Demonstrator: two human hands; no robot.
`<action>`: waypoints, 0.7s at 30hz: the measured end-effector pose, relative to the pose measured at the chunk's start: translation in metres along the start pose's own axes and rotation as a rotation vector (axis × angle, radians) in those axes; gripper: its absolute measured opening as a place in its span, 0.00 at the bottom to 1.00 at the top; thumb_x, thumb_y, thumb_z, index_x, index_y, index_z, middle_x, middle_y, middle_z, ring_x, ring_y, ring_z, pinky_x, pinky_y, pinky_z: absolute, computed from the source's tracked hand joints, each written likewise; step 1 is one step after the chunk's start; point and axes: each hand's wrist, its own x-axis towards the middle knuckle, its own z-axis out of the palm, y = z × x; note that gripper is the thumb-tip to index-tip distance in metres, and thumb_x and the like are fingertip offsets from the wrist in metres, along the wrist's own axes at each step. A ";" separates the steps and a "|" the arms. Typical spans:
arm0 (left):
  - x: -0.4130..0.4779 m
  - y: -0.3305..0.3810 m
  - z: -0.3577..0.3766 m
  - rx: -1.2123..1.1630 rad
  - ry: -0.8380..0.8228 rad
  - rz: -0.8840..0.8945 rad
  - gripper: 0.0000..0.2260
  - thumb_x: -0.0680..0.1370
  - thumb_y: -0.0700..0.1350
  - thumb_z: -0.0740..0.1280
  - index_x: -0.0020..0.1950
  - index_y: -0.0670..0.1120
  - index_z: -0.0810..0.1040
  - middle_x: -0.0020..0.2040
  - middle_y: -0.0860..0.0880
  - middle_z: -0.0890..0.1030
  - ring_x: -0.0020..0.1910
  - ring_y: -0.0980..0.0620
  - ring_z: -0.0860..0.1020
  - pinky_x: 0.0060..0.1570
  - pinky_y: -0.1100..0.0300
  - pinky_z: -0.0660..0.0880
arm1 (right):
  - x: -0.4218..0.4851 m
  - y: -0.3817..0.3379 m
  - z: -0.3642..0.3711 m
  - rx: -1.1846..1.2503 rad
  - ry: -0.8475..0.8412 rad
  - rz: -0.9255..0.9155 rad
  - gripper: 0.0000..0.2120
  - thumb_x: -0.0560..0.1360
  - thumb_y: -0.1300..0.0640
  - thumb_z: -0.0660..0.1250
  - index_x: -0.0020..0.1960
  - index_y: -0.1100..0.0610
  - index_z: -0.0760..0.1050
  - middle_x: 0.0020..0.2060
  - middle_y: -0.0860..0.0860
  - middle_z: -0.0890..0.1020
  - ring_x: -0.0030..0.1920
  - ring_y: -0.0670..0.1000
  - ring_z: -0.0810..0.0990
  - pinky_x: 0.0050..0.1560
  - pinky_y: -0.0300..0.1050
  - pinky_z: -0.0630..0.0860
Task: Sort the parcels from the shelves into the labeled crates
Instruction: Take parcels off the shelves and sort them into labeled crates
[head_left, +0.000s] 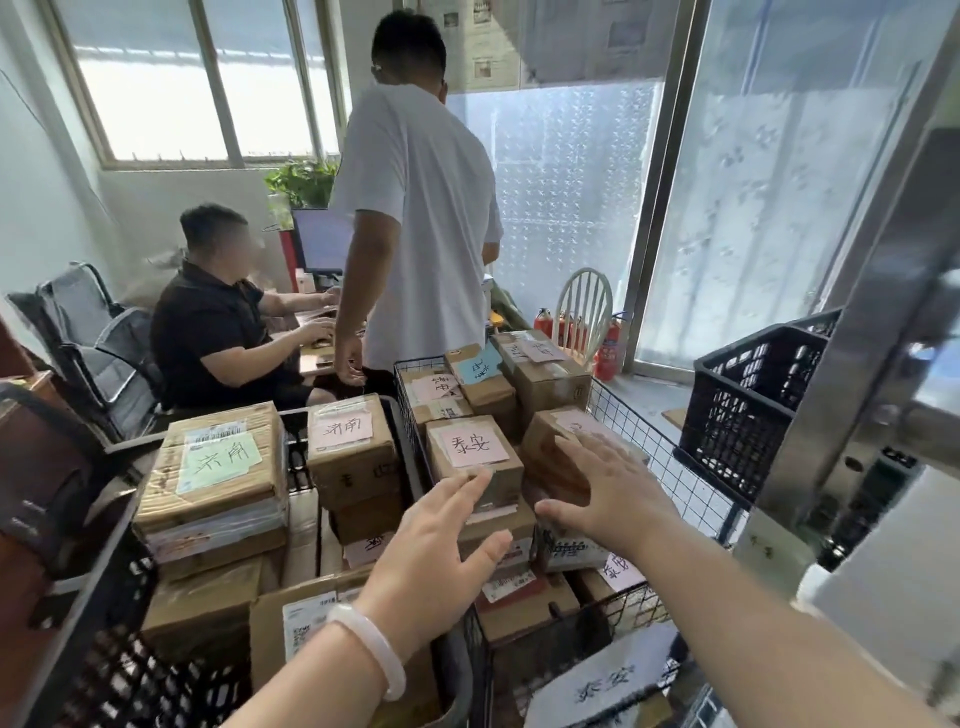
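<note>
The pink-labelled parcel (474, 457) sits just ahead between left grip (436, 566) and right grip (613, 499), both spread open and empty; left looks nearer

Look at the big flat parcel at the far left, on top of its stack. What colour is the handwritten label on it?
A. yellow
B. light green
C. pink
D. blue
B: the handwritten label stuck on top of the big flat parcel is light green, while the smaller parcel to its right carries a pink label.
</note>
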 end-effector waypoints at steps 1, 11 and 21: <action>-0.002 0.003 -0.001 0.012 -0.002 0.019 0.30 0.78 0.64 0.60 0.78 0.64 0.53 0.77 0.63 0.56 0.76 0.61 0.52 0.74 0.59 0.54 | -0.013 -0.002 -0.004 0.005 0.016 0.001 0.45 0.68 0.24 0.57 0.79 0.41 0.48 0.79 0.45 0.50 0.79 0.48 0.46 0.78 0.53 0.46; -0.033 0.061 0.020 0.205 -0.002 0.340 0.31 0.77 0.67 0.57 0.77 0.67 0.49 0.79 0.60 0.52 0.77 0.58 0.45 0.75 0.51 0.45 | -0.184 -0.013 -0.035 -0.030 0.200 0.219 0.46 0.64 0.21 0.50 0.77 0.36 0.43 0.78 0.40 0.47 0.77 0.42 0.42 0.75 0.46 0.40; -0.116 0.149 0.108 0.120 -0.185 0.710 0.32 0.77 0.68 0.55 0.78 0.65 0.49 0.80 0.56 0.51 0.78 0.54 0.44 0.75 0.55 0.40 | -0.384 -0.014 -0.040 -0.092 0.416 0.620 0.44 0.66 0.20 0.49 0.77 0.35 0.43 0.78 0.43 0.51 0.78 0.46 0.46 0.76 0.45 0.48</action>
